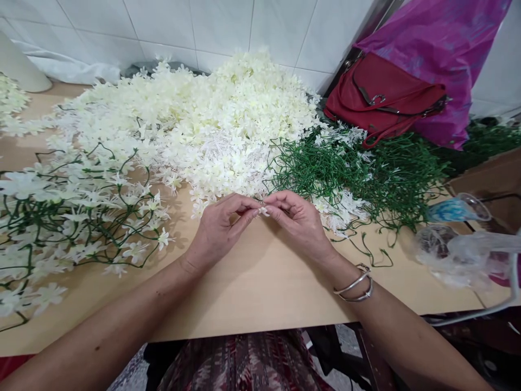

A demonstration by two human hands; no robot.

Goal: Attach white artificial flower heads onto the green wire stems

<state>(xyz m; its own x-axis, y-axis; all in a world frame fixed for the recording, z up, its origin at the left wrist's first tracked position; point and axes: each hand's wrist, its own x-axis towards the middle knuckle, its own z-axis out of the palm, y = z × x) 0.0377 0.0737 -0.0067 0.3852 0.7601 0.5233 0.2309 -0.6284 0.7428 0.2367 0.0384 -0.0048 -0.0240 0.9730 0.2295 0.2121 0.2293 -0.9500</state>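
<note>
A small white artificial flower (264, 211) is pinched between the fingertips of both hands, low over the table. My left hand (228, 220) closes thumb and forefinger on its left side. On the other side, my right hand (299, 220) grips it the same way, its remaining fingers curled. Just beyond my hands rises a large heap of loose cream-white artificial flowers (244, 108). Green plastic stems (325, 165) lie piled to the right of it. At the left, a bunch of white flowers on green stems (81, 217) spreads over the table.
A red handbag (391, 98) leans by a purple plastic bag (451, 49) at the back right. Near the right edge are a plastic cup (456, 208) lying on its side and clear plastic bags (451, 255). White wall tiles (220, 24) stand behind the wooden table (252, 293).
</note>
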